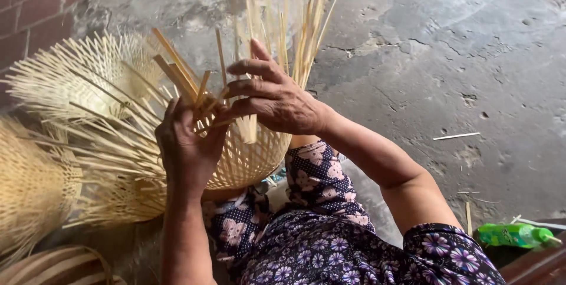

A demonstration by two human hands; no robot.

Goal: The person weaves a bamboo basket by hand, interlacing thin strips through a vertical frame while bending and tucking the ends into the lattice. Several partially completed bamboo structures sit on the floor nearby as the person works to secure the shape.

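Note:
A half-woven bamboo basket [253, 161] rests on my lap, its loose upright strips [295, 31] fanning up and away from me. My left hand [188, 143] is closed around a bundle of those strips [183, 78] at the basket's rim. To its right, my right hand [274, 99] presses on the strips, fingers bent over them and pinching one strip near the rim. Both hands nearly touch over the weave. My floral-print clothing [330, 244] fills the lower middle.
Several other unfinished bamboo baskets [76, 78] with spiky loose ends lie at the left on the cracked concrete floor [460, 55]. A brick wall [29, 2] stands at the top left. A green plastic bottle [513, 235] lies at the lower right, loose bamboo slivers [457, 136] nearby.

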